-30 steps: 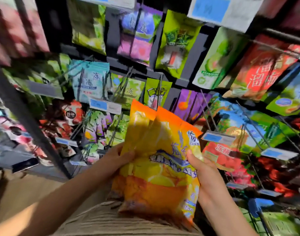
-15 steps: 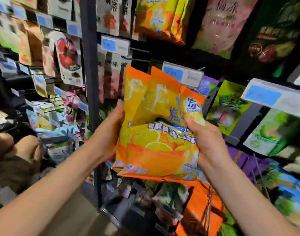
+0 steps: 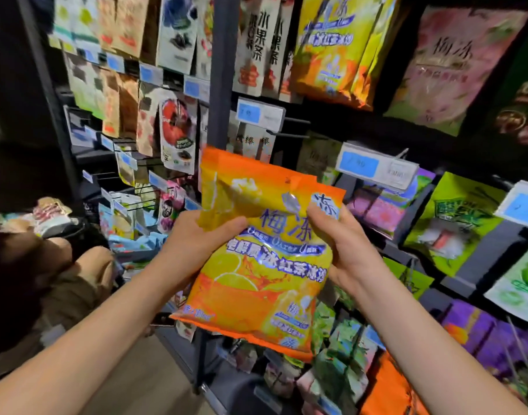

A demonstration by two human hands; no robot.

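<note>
I hold a small stack of orange and yellow snack bags (image 3: pixel 256 283) with lemon pictures and blue lettering, upright in front of a store rack. My left hand (image 3: pixel 193 247) grips their left edge, thumb over the front. My right hand (image 3: pixel 343 250) grips the right edge, thumb pressed near the top right corner. A second bag's top (image 3: pixel 214 163) sticks up behind the front one. How many bags are in the stack is hidden.
Dark peg racks hold hanging snack bags all around. Matching orange bags (image 3: pixel 334 46) hang above, over bare pegs (image 3: pixel 292 127) and a blue price tag (image 3: pixel 259 115). A dark upright post (image 3: pixel 222 70) stands behind. Another person (image 3: pixel 32 289) crouches at the left.
The bags have risen from waist height to the upper pegs while the view swung upward. My left thumb has come round onto the front of the bags.
</note>
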